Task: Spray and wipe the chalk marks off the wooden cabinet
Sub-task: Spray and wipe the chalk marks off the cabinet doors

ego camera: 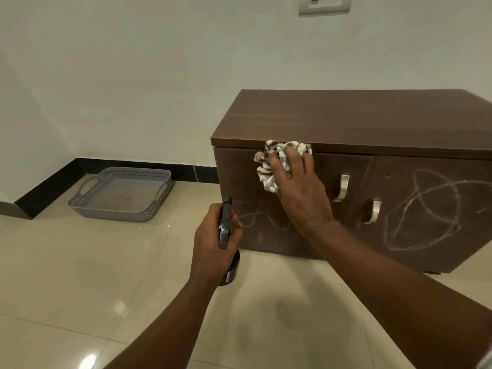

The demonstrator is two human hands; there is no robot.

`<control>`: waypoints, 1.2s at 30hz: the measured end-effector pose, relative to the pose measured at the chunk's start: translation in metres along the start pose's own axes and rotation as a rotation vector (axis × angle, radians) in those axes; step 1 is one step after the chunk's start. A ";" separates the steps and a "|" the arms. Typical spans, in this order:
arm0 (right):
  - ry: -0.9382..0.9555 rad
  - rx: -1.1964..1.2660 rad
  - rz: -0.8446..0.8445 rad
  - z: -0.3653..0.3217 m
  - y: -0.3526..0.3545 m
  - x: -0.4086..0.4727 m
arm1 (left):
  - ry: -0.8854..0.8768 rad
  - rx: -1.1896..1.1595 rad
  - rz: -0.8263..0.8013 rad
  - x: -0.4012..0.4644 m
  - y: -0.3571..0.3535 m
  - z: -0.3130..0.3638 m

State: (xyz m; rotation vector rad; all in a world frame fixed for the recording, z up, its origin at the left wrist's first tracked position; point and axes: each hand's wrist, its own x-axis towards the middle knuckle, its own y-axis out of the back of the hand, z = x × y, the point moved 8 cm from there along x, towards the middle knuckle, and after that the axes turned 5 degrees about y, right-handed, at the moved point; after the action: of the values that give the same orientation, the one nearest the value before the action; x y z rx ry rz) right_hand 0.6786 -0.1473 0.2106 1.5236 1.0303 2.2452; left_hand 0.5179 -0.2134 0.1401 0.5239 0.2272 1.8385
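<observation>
A low dark wooden cabinet (359, 121) stands against the wall at right. White chalk marks (426, 211) loop across its right door, and fainter scribbles (255, 217) run along the lower left door. My right hand (300, 187) presses a crumpled checked cloth (271, 166) against the top of the left door. My left hand (215, 241) grips a dark spray bottle (225, 225) in front of the cabinet's lower left corner, nozzle pointing at the door.
A grey perforated plastic basket (119, 193) sits on the tiled floor by the black skirting at left. Two metal handles (343, 187) stick out from the doors. A wall switch plate (324, 4) is above.
</observation>
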 end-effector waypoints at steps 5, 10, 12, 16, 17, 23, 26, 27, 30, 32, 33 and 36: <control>0.087 0.041 -0.029 -0.031 -0.013 0.010 | 0.001 0.010 0.030 0.002 0.010 -0.012; 0.230 0.017 -0.137 -0.067 -0.028 0.028 | 0.042 0.021 0.057 0.003 0.018 -0.030; 0.290 -0.002 -0.209 -0.083 -0.037 0.032 | 0.052 0.028 0.065 0.003 0.020 -0.036; 0.373 -0.019 -0.281 -0.101 -0.055 0.026 | 0.069 0.029 0.092 0.002 0.025 -0.044; 0.395 -0.030 -0.303 -0.105 -0.063 0.020 | 0.076 0.030 0.096 0.000 0.026 -0.048; 0.403 -0.017 -0.489 -0.120 -0.106 -0.028 | 0.082 0.032 0.093 -0.005 0.031 -0.056; 0.357 0.062 -0.474 -0.122 -0.114 -0.043 | 0.091 0.025 0.082 -0.002 0.030 -0.061; 0.347 0.095 -0.433 -0.121 -0.116 -0.047 | 0.088 0.029 0.085 -0.001 0.030 -0.063; 0.362 0.155 -0.403 -0.121 -0.130 -0.069 | 0.091 0.034 0.068 0.002 0.027 -0.069; 0.316 0.193 -0.435 -0.117 -0.146 -0.086 | 0.100 0.042 0.062 0.003 0.024 -0.072; 0.302 0.228 -0.469 -0.116 -0.158 -0.097 | 0.102 0.043 0.063 0.004 0.023 -0.072; 0.390 0.211 -0.546 -0.116 -0.180 -0.126 | 0.109 0.012 0.061 0.006 0.019 -0.072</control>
State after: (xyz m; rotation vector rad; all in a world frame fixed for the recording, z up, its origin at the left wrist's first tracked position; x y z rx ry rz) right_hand 0.5965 -0.1351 -0.0233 0.7295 1.6031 2.1072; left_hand 0.4667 -0.2063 0.0859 0.4435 0.2987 1.9283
